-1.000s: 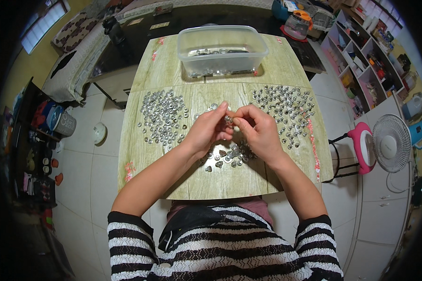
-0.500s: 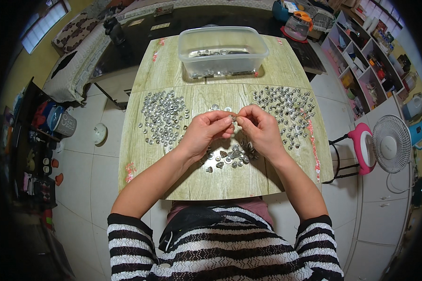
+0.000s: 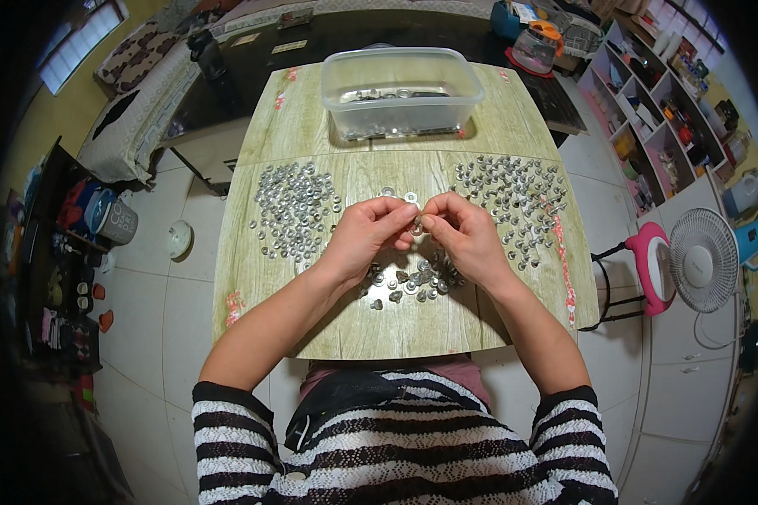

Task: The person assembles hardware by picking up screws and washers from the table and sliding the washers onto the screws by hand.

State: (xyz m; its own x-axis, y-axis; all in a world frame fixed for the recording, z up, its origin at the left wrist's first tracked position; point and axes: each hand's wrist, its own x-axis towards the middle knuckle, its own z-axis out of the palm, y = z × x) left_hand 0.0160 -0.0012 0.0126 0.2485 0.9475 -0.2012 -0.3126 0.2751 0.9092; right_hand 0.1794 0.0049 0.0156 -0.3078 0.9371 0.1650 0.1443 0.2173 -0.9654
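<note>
My left hand (image 3: 366, 237) and my right hand (image 3: 465, 236) meet above the middle of a wood-grain table (image 3: 312, 135). Their fingertips pinch a small silver metal piece (image 3: 416, 227) between them. Just below the hands lies a small heap of joined metal pieces (image 3: 413, 282). A spread of silver rings (image 3: 295, 210) covers the table to the left. To the right lies a spread of small metal studs (image 3: 514, 198). Two loose washers (image 3: 398, 194) rest just beyond my fingers.
A clear plastic tub (image 3: 400, 88) with some metal parts stands at the table's far edge. A white fan (image 3: 703, 261) and a pink stool (image 3: 648, 265) stand on the tiled floor to the right. Shelves (image 3: 674, 93) line the far right.
Both hands have stayed together over the table's middle, with only small finger movements on the piece; the piles have not moved.
</note>
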